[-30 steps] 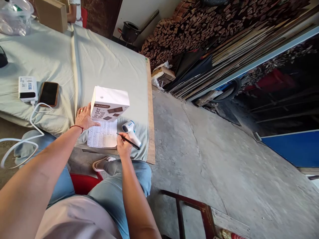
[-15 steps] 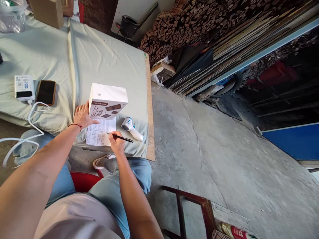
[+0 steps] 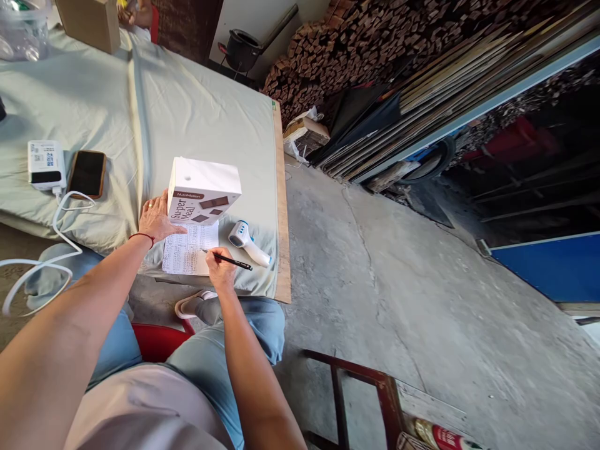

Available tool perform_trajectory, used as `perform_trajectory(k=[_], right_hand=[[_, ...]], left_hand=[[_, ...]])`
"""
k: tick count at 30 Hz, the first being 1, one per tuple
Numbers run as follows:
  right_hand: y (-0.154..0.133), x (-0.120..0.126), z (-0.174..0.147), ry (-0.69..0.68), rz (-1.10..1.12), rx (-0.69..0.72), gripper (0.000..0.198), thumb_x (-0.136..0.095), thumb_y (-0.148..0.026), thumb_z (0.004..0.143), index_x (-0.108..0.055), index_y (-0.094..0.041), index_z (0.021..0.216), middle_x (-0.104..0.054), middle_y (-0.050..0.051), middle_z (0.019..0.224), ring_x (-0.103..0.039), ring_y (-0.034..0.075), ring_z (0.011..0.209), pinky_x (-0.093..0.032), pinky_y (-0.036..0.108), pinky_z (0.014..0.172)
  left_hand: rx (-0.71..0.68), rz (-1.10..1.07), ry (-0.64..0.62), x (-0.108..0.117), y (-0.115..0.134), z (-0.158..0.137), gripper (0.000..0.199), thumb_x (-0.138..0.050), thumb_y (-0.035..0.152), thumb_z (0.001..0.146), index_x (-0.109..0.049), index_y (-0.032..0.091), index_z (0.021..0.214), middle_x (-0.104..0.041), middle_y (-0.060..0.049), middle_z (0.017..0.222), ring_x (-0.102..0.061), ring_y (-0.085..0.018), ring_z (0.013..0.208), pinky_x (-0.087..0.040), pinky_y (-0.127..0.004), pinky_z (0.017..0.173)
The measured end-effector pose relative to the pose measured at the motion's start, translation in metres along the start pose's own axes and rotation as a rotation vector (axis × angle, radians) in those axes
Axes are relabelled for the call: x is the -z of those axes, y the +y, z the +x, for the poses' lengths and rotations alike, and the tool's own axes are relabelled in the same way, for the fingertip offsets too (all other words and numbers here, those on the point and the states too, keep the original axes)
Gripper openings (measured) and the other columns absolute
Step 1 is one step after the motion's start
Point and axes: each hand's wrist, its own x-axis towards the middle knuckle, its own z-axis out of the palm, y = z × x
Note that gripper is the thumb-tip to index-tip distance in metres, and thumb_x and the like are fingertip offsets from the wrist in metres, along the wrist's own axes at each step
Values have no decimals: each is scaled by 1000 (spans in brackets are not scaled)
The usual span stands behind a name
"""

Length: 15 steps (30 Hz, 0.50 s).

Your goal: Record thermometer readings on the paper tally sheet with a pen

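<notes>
My right hand (image 3: 221, 270) is closed around a black pen (image 3: 237, 262), its tip on a sheet of paper (image 3: 185, 253) covered in small handwriting. My left hand (image 3: 157, 217) lies spread at the paper's upper left, its thumb on the sheet and its fingers beside a white box (image 3: 205, 178). That box stands on the paper's far edge and shows brown bars and the words "Su-per Meal". Right of the paper rests a white and blue infrared thermometer (image 3: 248, 242).
On the cloth-covered table (image 3: 206, 106) lie a phone (image 3: 87, 174) and a white power bank (image 3: 45, 164) with a looping cable. A cardboard box (image 3: 89, 25) and a clear plastic tub (image 3: 21, 28) stand at the far left. A wooden frame (image 3: 365, 375) is on the floor at lower right.
The pen has shifted very slightly to the right in my right hand. My left hand stays where it was. At the far edge, another person's hand has moved, with something yellow by it.
</notes>
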Motion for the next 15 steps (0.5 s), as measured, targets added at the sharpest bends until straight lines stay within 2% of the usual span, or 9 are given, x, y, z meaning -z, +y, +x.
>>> perform_trajectory(k=[9, 15], right_hand=[[-1, -1, 0, 30, 0, 6, 21, -53, -40, 81, -58, -21, 73, -61, 0, 63, -55, 14, 56, -47, 28, 58], [0, 0, 0, 2, -25, 3, 23, -52, -42, 82, -57, -22, 73, -61, -1, 61, -55, 15, 56, -48, 27, 57]], left_hand=[[-11, -17, 9, -2, -2, 1, 125, -83, 61, 58, -16, 18, 155, -46, -17, 148, -36, -38, 141, -19, -49, 121], [2, -18, -4, 0, -2, 1, 123, -81, 61, 59, -17, 19, 155, -44, -17, 150, -34, -37, 143, -19, -50, 122]])
